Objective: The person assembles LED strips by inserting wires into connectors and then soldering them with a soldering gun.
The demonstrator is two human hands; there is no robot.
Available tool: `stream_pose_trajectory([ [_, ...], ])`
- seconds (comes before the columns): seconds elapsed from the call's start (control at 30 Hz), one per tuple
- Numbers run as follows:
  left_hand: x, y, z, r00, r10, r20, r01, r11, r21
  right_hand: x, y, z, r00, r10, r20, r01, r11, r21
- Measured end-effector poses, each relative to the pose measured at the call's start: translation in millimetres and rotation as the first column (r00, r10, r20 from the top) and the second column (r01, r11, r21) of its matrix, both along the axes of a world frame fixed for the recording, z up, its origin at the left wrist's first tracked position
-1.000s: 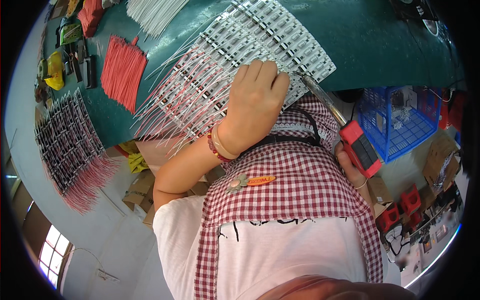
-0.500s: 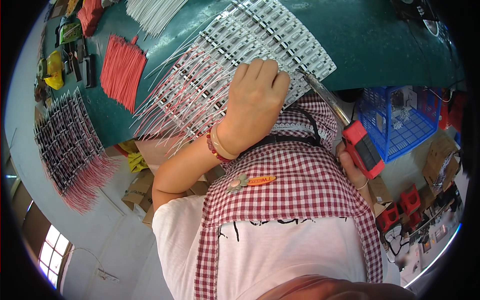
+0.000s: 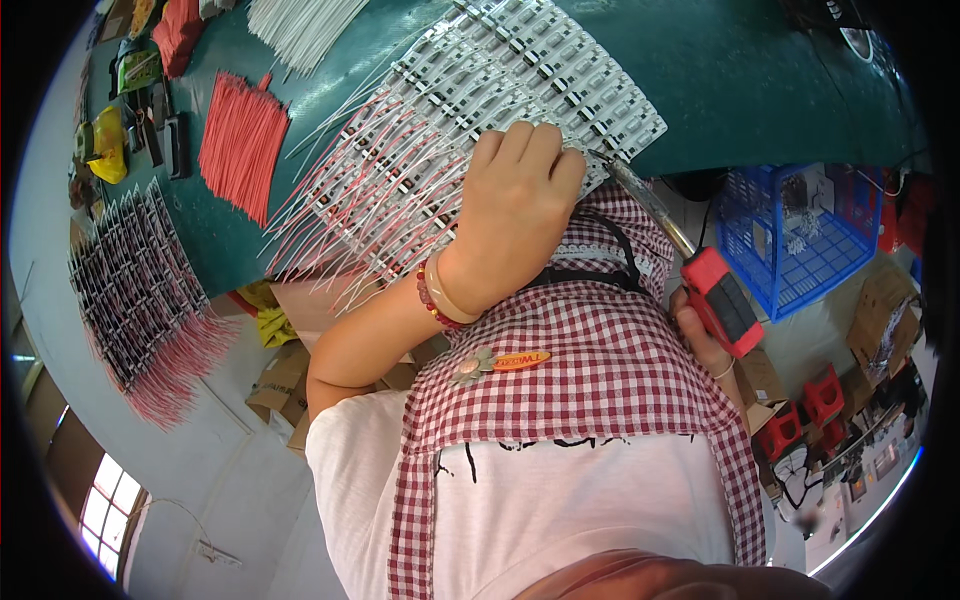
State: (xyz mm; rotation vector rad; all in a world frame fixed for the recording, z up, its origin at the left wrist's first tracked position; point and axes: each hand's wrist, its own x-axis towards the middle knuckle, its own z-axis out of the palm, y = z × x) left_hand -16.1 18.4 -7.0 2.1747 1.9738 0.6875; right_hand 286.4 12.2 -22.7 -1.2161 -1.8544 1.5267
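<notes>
Left hand (image 3: 520, 210): shifted slightly rightward and toward the wearer; fingers nearer the iron's tip than before.
Iron (image 3: 655, 205): tip slightly lower in view; handle back leftward after a small rightward drift.
Board (image 3: 600, 90): right corner slightly higher and further left.
Basket (image 3: 745, 245): slightly higher in view.

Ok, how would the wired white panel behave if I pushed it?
The wired white panel will probably slide rather than roll, since it lies flat. It might flex or snap between rows, being made of many small repeated units. Its thin red and white wires look bendy and apt to snag, as many visibly curve and cross.
</notes>
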Motion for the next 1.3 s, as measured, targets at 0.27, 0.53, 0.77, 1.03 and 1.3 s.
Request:
stream_pose_trajectory([
  [0.27,1.7,-0.9,-1.8,1.0,0.018,0.024,-0.019,1.0,0.003,-4.3,3.9,4.0,0.998,0.051,0.04,-0.055,0.991,0.119],
  [0.53,1.1,0.6,-1.5,0.999,0.015,0.043,-0.015,1.0,-0.001,-2.3,0.8,2.7,1.0,-0.023,0.009,0.023,1.0,-0.018],
  [0.77,-14.0,-7.0,20.8,0.99,0.123,-0.068,-0.129,0.988,-0.089,13.9,-4.2,-20.6,0.972,-0.008,0.235,-0.018,0.994,0.106],
  [1.03,-174.7,-2.2,12.5,0.86,0.452,-0.236,-0.444,0.891,0.091,-40.5,46.9,-4.8,0.894,-0.204,-0.399,0.146,0.974,-0.171],
  [1.3,-158.1,94.9,-10.7,0.908,0.31,-0.283,-0.236,0.934,0.267,-58.9,41.7,5.4,0.878,-0.158,-0.452,0.111,0.985,-0.128],
])
